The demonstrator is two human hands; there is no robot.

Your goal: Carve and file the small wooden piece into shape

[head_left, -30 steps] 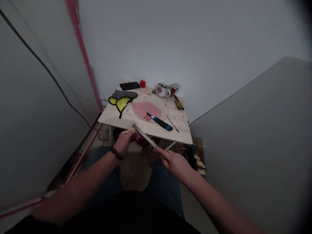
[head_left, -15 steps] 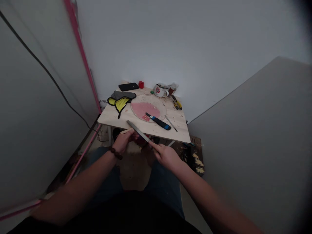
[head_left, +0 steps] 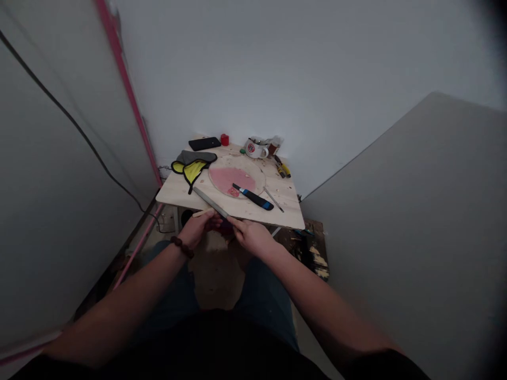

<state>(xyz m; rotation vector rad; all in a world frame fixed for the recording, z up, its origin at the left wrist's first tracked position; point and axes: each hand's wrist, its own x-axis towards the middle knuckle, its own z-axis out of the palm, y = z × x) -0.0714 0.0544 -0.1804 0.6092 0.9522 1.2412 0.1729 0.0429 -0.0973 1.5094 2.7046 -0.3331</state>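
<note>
My right hand point(head_left: 252, 236) is closed round the handle end of a long, flat grey file point(head_left: 210, 202), which slants up and left over the table's front edge. My left hand point(head_left: 198, 227) is closed on a thin, pale wooden strip point(head_left: 203, 212) just below that edge. The file crosses close above the fingers of my left hand; whether it touches the strip I cannot tell. Most of the strip is hidden by my fingers. On the table lies a knife with a black and blue handle point(head_left: 257, 199), its blade end on a round, pink-stained board point(head_left: 222, 177).
The small wooden table point(head_left: 174, 196) also bears a grey and yellow cloth point(head_left: 194, 168), a black phone point(head_left: 205, 143), a red object point(head_left: 224, 140), a white mug point(head_left: 255, 150), pliers point(head_left: 282, 168) and a thin metal blade point(head_left: 274, 199). Walls rise close on several sides.
My right hand has moved up and left, sliding the file further over the table past my left hand. The whole view has shifted slightly.
</note>
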